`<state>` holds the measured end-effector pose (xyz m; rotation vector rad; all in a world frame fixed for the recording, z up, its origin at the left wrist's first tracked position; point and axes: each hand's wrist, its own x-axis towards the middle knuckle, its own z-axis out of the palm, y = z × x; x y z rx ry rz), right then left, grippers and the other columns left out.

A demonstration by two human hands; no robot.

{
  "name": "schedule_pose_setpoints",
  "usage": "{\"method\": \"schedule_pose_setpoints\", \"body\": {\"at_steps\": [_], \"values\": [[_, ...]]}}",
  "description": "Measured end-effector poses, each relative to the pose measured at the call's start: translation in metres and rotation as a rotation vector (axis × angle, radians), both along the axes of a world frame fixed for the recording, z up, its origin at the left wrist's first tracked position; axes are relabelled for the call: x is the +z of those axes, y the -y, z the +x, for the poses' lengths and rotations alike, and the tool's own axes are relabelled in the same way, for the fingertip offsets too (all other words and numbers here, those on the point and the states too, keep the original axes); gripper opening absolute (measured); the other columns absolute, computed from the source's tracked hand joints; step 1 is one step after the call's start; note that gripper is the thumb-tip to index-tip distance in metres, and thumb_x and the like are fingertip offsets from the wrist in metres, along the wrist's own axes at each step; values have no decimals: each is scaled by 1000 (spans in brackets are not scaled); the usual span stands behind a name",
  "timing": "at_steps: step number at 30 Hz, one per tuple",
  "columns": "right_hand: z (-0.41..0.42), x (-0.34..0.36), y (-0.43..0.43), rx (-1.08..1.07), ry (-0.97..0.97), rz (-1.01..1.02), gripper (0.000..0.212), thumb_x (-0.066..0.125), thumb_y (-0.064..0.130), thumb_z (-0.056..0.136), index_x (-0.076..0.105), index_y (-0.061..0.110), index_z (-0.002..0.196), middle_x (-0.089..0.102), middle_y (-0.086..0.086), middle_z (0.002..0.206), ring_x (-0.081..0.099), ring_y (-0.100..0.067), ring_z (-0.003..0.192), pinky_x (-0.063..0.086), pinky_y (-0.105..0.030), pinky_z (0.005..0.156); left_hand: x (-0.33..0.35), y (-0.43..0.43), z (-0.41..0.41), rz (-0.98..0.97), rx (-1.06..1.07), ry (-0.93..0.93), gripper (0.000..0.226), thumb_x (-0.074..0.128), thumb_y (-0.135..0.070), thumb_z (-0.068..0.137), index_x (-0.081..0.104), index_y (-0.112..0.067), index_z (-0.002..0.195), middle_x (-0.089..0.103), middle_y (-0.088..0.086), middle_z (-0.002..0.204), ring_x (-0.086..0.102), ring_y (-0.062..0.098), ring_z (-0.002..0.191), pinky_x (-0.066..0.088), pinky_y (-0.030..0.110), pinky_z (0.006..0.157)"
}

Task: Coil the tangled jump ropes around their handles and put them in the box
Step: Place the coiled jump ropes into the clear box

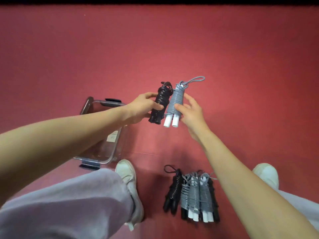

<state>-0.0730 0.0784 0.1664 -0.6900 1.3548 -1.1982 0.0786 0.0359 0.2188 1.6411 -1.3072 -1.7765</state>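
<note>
The clear box (85, 105) with dark latches stands open on the red floor (241, 66) at the left, partly covered by the left forearm. What lies inside cannot be judged reliably through the glare and the arm.

The left hand (138, 109) is raised above the floor just right of the box, with fingers and thumb wrapped around the black rope bundle (159, 102), which is fully wound on its black handles. Directly beside it, touching or nearly so, is the grey rope bundle (175, 102), wound on two white handles with a loose loop sticking out at its top. The right hand (191, 114) holds it, thumb on the front of the coils and fingers behind. The two hands are close together, each clamped on its own bundle.

Lower right, between the white shoes (128, 180), a stack of coiled ropes (193, 195), black and grey, lies on the floor, well apart from the box.
</note>
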Motion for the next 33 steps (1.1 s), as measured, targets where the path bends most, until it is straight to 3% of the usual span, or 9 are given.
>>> {"method": "schedule_pose_setpoints", "body": {"at_steps": [4, 8, 11, 14, 18, 20, 23, 29, 33], "values": [[58, -10, 37, 77, 39, 17, 56, 57, -8, 87, 47, 15, 138, 65, -12, 99, 64, -23, 84, 55, -43, 83, -17, 19, 65, -107, 128, 26, 47, 61, 6, 88, 48, -10, 131, 64, 9, 101, 69, 14, 66, 53, 22, 51], [128, -37, 60, 198, 23, 109, 52, 62, -4, 86, 45, 26, 125, 62, -10, 92, 62, -20, 78, 52, -36, 72, -55, 17, 134, -146, 374, 84, 41, 71, 0, 81, 58, -6, 120, 66, 10, 109, 69, 21, 91, 52, 20, 60], [171, -55, 68, 270, -61, 144, 47, 64, -4, 83, 43, 29, 109, 62, -9, 93, 62, -18, 79, 53, -30, 74, -73, 10, 173, -164, 463, 90, 37, 72, 0, 81, 60, -8, 115, 67, 1, 101, 66, 8, 79, 49, 13, 55], [201, -64, 74, 285, -104, 140, 49, 62, -9, 80, 40, 20, 113, 58, -2, 81, 57, -9, 66, 47, -13, 60, -88, 4, 199, -192, 512, 106, 33, 72, -1, 82, 60, -13, 110, 67, -3, 94, 66, -1, 70, 48, 10, 55], [226, -76, 74, 368, -358, 166, 48, 68, 10, 77, 39, 26, 112, 57, 7, 77, 61, -20, 78, 51, -33, 80, -110, 1, 215, -182, 593, 99, 31, 70, -1, 84, 60, -12, 111, 63, -2, 94, 65, -4, 63, 48, 10, 51], [235, -84, 73, 413, -458, 161, 47, 69, 15, 77, 41, 26, 113, 59, 3, 86, 63, -25, 89, 50, -40, 85, -124, -3, 218, -154, 638, 73, 33, 69, 0, 84, 59, -13, 113, 63, 0, 99, 68, 7, 77, 54, 19, 58], [244, -92, 74, 474, -591, 167, 46, 67, 16, 82, 39, 24, 118, 60, -4, 96, 61, -29, 94, 47, -36, 79, -149, -8, 221, -144, 695, 50, 36, 72, -1, 82, 60, -16, 112, 64, 4, 109, 65, 26, 103, 57, 40, 86], [269, -100, 77, 590, -865, 61, 47, 62, 16, 89, 36, 19, 129, 58, -14, 115, 57, -35, 103, 43, -39, 84, -182, -13, 226, -294, 717, 143, 33, 71, -5, 84, 60, -18, 112, 65, -8, 107, 61, 7, 103, 46, 15, 94], [278, -114, 79, 619, -906, 143, 49, 60, 12, 90, 34, 15, 130, 54, -16, 122, 55, -37, 110, 39, -36, 82, -200, -12, 227, -273, 677, 259, 35, 70, -7, 84, 61, -15, 117, 64, -7, 110, 58, 4, 102, 40, 13, 92]]}}
